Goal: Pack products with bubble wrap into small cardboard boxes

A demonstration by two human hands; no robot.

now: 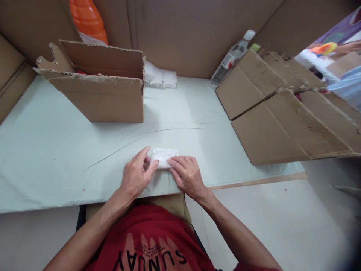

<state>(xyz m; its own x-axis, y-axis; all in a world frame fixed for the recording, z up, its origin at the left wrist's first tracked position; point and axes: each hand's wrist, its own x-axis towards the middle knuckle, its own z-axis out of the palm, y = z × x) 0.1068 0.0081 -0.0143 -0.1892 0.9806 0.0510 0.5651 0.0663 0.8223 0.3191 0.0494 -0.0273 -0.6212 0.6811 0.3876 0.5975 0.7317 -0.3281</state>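
A small white packet (163, 155), its surface shiny and wrinkled like plastic or bubble wrap, lies near the table's front edge, between my two hands. My left hand (138, 168) holds its left end, with the thumb on the lower corner and the index finger by the upper corner. At the right end, my right hand (186, 174) has its fingers laid over the packet and the thumb tucked at the near edge. What is inside the packet cannot be made out.
On the pale green table cover (70, 158) stands an open cardboard box (113, 98) with something red inside. Behind it are white rolls (162, 78) and an orange bottle (88, 20). More cardboard boxes (270, 124) and a clear bottle (231, 58) stand right. Another person's hand (351, 47) shows beyond.
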